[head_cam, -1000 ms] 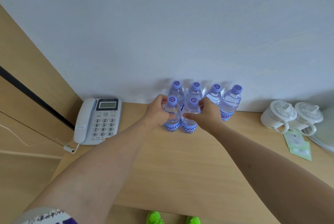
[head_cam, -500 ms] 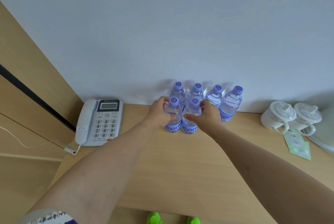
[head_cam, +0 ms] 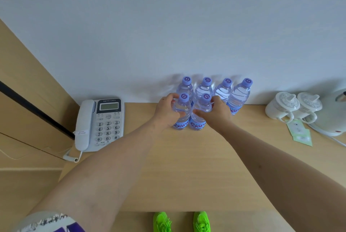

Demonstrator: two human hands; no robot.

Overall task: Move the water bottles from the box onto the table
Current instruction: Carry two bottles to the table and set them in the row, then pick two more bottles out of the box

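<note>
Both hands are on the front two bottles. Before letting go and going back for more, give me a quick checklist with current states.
1. Left front bottle upright on the table: ok.
2. Right front bottle upright beside it: ok.
3. Left hand and right hand wrapped on their bottles: ok.
4. Back row of four bottles standing against the wall: ok.
5. Phone and cups away from the hands: ok.
6. Box contents: cannot tell, box not in view.

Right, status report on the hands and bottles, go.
Left hand wrapped on front-left bottle. Right hand on front-right bottle. Both standing on table. Nothing in the way.
</note>
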